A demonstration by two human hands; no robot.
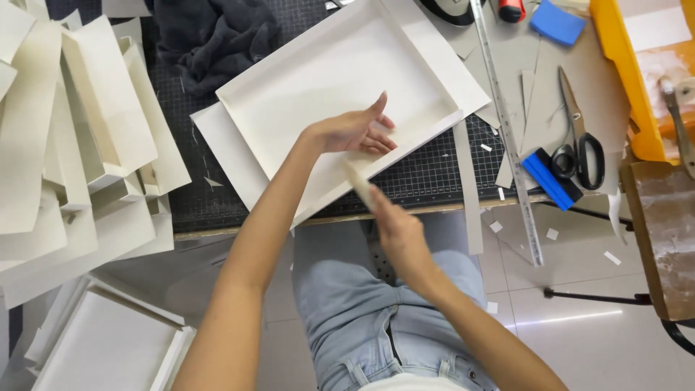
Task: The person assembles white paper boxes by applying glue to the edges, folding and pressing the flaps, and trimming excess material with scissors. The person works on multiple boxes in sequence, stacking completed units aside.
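Note:
A shallow white cardboard tray (pixel 289 108) lies tilted on the dark cutting mat (pixel 434 174), on top of a white sheet. My left hand (pixel 355 132) rests inside the tray near its front wall, fingers bent and pressing on the board. My right hand (pixel 394 226) is below the table edge and grips a pale flat folding tool (pixel 358 182), whose tip touches the tray's front wall next to my left fingers.
Stacks of white box parts (pixel 87 145) fill the left. More trays (pixel 108 340) sit on the floor at lower left. A metal ruler (pixel 507 130), scissors (pixel 579 137), blue scrapers (pixel 550 179), a grey cloth (pixel 210 36) and a yellow bin (pixel 630 80) lie around.

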